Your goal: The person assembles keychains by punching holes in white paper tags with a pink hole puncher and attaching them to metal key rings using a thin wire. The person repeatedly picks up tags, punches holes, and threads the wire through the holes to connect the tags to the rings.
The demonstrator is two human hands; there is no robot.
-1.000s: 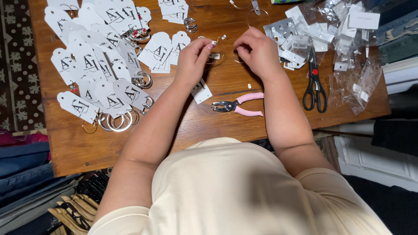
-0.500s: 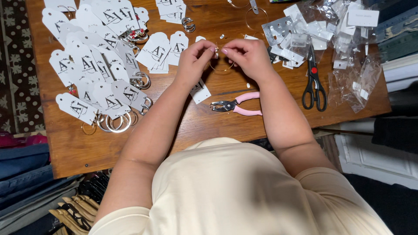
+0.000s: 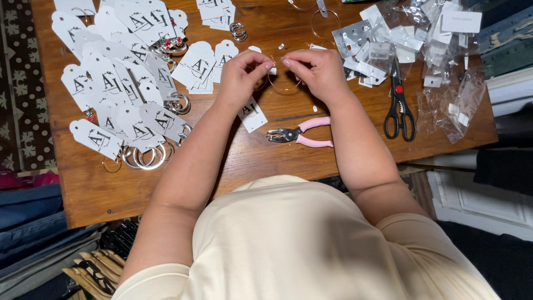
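A thin gold wire hoop earring [image 3: 285, 83] hangs just above the brown wooden desk [image 3: 233, 161], pinched between both grips: left hand [image 3: 244, 72] and right hand [image 3: 313, 69] fingertips closed on it. Pink-handled pliers [image 3: 302, 135] lie near; patterned rug [image 3: 16, 83] left.

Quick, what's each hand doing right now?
Left hand: closed, pinching the thin gold wire hoop.
Right hand: closed, pinching the same hoop.
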